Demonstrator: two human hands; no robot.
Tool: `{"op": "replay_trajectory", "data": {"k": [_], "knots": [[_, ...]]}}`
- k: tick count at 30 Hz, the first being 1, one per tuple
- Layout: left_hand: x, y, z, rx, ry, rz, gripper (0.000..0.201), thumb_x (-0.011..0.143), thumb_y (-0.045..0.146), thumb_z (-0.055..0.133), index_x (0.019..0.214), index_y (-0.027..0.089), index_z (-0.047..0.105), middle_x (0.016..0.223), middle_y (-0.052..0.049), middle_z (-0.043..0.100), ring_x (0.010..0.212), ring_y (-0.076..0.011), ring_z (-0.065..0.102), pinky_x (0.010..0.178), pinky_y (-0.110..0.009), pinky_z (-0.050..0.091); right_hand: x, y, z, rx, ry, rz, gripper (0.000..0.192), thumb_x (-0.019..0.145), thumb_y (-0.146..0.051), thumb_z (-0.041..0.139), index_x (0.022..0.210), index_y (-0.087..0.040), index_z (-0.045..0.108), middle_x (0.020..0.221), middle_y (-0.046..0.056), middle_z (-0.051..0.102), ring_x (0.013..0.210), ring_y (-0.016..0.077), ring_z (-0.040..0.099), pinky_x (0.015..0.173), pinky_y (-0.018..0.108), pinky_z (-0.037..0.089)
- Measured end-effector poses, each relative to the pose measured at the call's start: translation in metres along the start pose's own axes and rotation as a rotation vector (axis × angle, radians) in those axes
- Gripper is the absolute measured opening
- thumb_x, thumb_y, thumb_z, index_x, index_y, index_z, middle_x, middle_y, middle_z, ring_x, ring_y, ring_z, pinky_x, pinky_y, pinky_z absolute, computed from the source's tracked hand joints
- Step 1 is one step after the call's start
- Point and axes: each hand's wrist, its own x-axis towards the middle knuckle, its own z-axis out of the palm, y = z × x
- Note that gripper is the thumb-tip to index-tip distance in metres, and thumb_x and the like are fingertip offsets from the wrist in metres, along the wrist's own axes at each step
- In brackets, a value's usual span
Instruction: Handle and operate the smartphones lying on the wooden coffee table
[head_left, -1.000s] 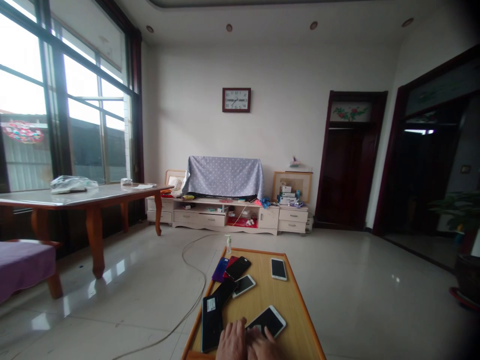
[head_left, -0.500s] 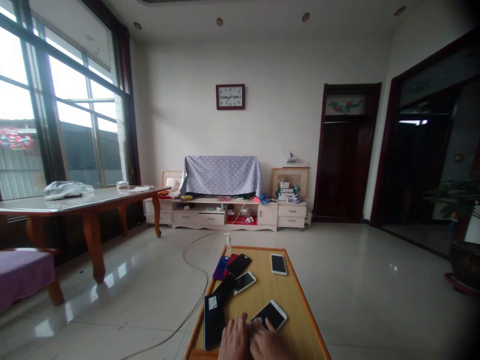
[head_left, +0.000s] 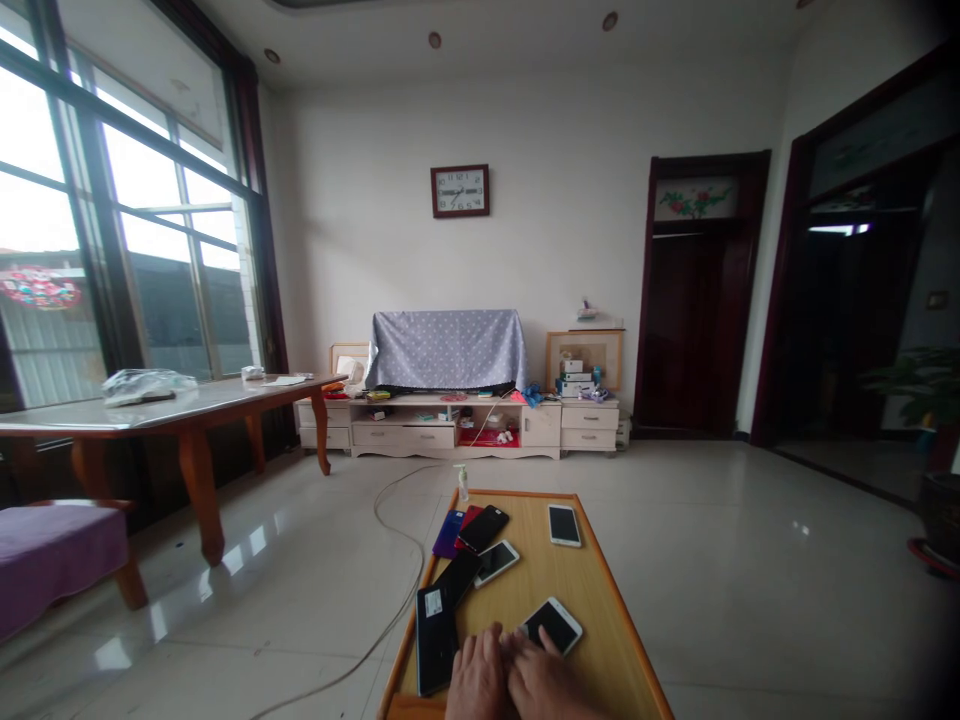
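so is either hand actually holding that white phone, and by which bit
Not lifted: both hands, left and right, rest fingertips on the near end of the white phone, flat on the table.

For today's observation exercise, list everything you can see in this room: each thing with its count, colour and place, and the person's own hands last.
Low table: one, light wood, bottom centre.
Phones: seven or so on the low table; one white phone alone at the far right, one white phone under the hands, dark, red and purple ones overlapping at the left.
Small bottle: one, clear, far edge of the low table.
Cable: one, pale, across the floor.
Long table: one, red-brown legs, by the window.
Cabinet: one, cream, back wall.
Covered item: one, grey dotted cloth, on the cabinet.
Clock: one, dark frame, wall.
Purple seat: one, left.
Left hand: beside the dark phone.
Right hand: fingers on the nearest white phone.
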Motion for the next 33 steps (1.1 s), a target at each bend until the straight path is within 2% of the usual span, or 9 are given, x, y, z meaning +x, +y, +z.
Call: {"op": "replay_trajectory", "data": {"k": [3,7,10,15,18,22,25,29,33], "knots": [[-0.005,0.007,-0.010,-0.029,0.005,0.013,0.081,0.074,0.042,0.057,0.150,0.015,0.045,0.149,-0.014,0.054,0.135,-0.0314,0.046,0.113,-0.038,0.030,0.005,0.021,-0.017,-0.023,0.083,0.108,0.052,0.105,-0.034,0.023,0.138,-0.032,0.063,0.150,0.002,0.058,0.145,0.0245,0.044,0.125,0.055,0.017],[-0.007,0.012,-0.019,-0.051,-0.015,-0.012,0.088,0.066,0.042,0.062,0.148,0.015,0.047,0.146,-0.013,0.056,0.135,-0.0326,0.046,0.114,-0.039,0.031,0.013,0.042,-0.030,-0.073,0.167,0.274,0.056,0.104,-0.037,0.023,0.139,-0.018,0.062,0.151,0.015,0.054,0.146,0.0331,0.042,0.122,0.064,0.017],[-0.004,0.010,-0.017,-0.016,-0.038,-0.011,0.082,0.072,0.041,0.058,0.150,0.017,0.045,0.148,-0.012,0.055,0.136,-0.0305,0.045,0.113,-0.038,0.031,0.012,0.027,-0.015,-0.068,0.135,0.213,0.054,0.103,-0.037,0.030,0.141,-0.016,0.060,0.153,0.015,0.052,0.148,0.0318,0.039,0.124,0.056,0.018],[0.000,0.005,-0.007,0.038,-0.066,-0.036,0.067,0.087,0.033,0.038,0.152,0.019,0.042,0.150,-0.009,0.054,0.136,-0.0258,0.045,0.113,-0.037,0.030,-0.001,0.003,0.002,0.034,0.013,-0.044,0.050,0.101,-0.029,0.032,0.145,-0.029,0.056,0.153,0.007,0.054,0.145,0.0268,0.044,0.124,0.053,0.021],[-0.001,0.006,-0.006,-0.001,-0.019,-0.007,0.076,0.078,0.041,0.052,0.150,0.018,0.045,0.148,-0.011,0.055,0.136,-0.0292,0.045,0.112,-0.037,0.031,-0.003,0.020,-0.016,-0.005,0.104,0.084,0.049,0.103,-0.033,0.028,0.139,-0.031,0.062,0.151,0.004,0.056,0.145,0.0247,0.044,0.125,0.053,0.018],[0.000,0.007,-0.008,-0.017,-0.026,-0.010,0.088,0.066,0.043,0.064,0.148,0.018,0.047,0.147,-0.011,0.056,0.136,-0.0322,0.045,0.112,-0.037,0.032,0.001,0.043,-0.032,-0.078,0.193,0.296,0.055,0.102,-0.038,0.028,0.142,-0.018,0.059,0.154,0.014,0.051,0.147,0.0308,0.040,0.125,0.059,0.014],[0.002,0.007,-0.007,-0.001,-0.049,-0.022,0.083,0.070,0.039,0.062,0.149,0.019,0.046,0.149,-0.010,0.054,0.137,-0.0305,0.044,0.111,-0.037,0.032,0.002,0.032,-0.015,-0.075,0.149,0.228,0.053,0.100,-0.038,0.034,0.144,-0.019,0.058,0.156,0.012,0.048,0.148,0.0305,0.039,0.125,0.054,0.017],[0.000,0.009,-0.007,0.003,-0.036,-0.045,0.063,0.086,0.028,0.041,0.148,0.020,0.047,0.147,-0.009,0.057,0.135,-0.0261,0.046,0.111,-0.036,0.030,-0.005,0.006,0.010,0.015,-0.029,0.022,0.052,0.098,-0.030,0.036,0.145,-0.029,0.057,0.153,0.005,0.052,0.146,0.0278,0.042,0.125,0.051,0.021],[-0.006,0.016,-0.013,0.024,-0.002,-0.050,0.066,0.082,0.034,0.048,0.147,0.020,0.048,0.144,-0.010,0.059,0.133,-0.0293,0.046,0.110,-0.038,0.030,-0.018,0.015,-0.009,0.008,0.004,0.051,0.049,0.102,-0.037,0.032,0.143,-0.036,0.058,0.152,0.003,0.053,0.146,0.0285,0.042,0.125,0.059,0.017]]}}
